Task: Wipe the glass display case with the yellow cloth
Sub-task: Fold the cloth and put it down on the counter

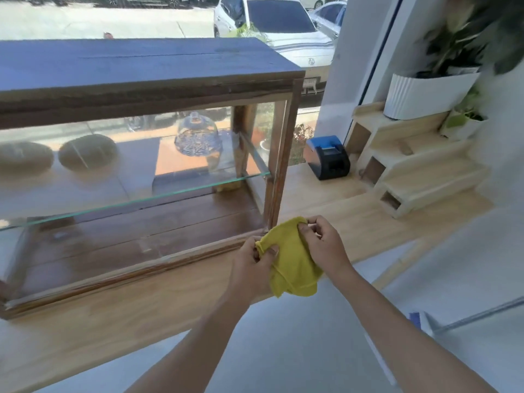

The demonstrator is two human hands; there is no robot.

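Both hands meet just in front of the lower right corner of the glass display case point(136, 171). The left hand point(251, 268) pinches one bunched edge of the yellow cloth point(292, 262) between thumb and curled fingers, while the right hand point(323, 242) grips the opposite upper edge, fingers folded tight around the fabric. The cloth hangs slack between them in soft folds, a thin stitched hem showing along its lower border; it is held above the front edge of the counter point(141, 302), close to the case but not pressed to the glass.

The case is a long box with a dark, worn wooden frame, a flat plank top and clear panes. Inside, a green-edged glass shelf point(170, 194) carries a cut-glass dome point(197, 134) and two round woven mats point(88, 156). The counter is pale, smooth-grained wood. To the right of the case sit a small black-and-blue boxy printer point(326, 158), a light wooden stepped stand point(411, 165), and on its top step a ribbed white pot point(425, 95) holding a leafy plant.
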